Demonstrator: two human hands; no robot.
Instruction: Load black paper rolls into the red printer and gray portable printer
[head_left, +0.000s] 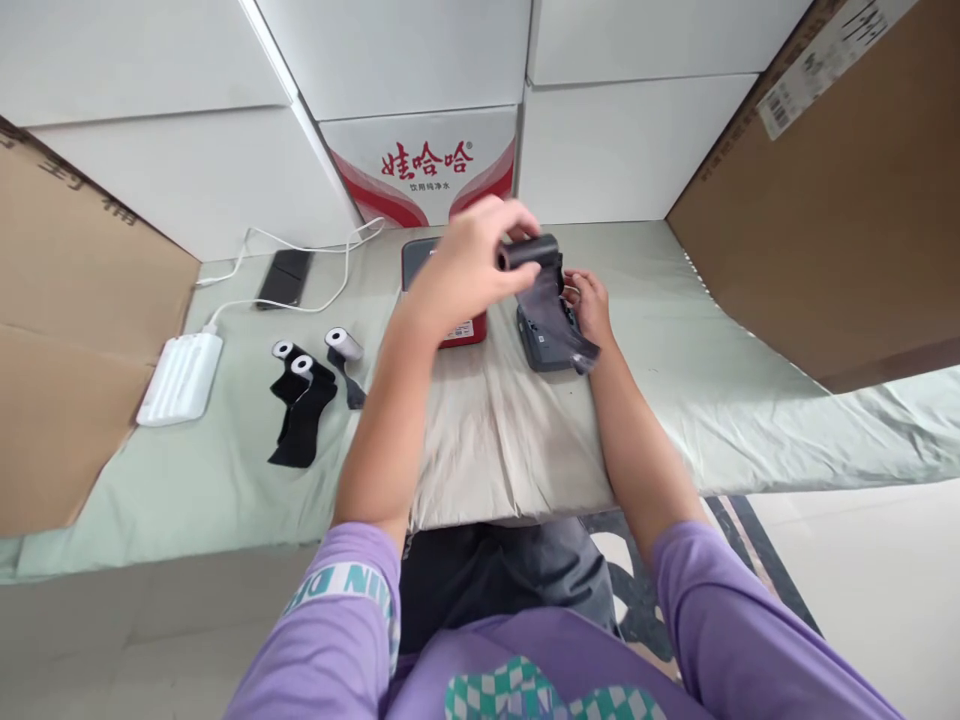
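Left hand (pixel 480 250) grasps a black roll (pixel 534 252), held above the desk (pixel 480 450), its loose strip (pixel 551 312) hanging before a dark grey device (pixel 541 352) | Right hand (pixel 590 305) curls at the device's right side; cannot tell whether it grips | Device rests on the cloth-covered desk, right of a red-and-black object (pixel 472 332) | Three smaller rolls (pixel 301 366) lie farther left.

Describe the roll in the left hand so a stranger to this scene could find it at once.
Start at the white carton with red lettering at the back. In front of its lower right corner, the person's left hand holds a dark roll trailing a loose strip. Unlike the three rolls on the cloth at left, it is in the air.
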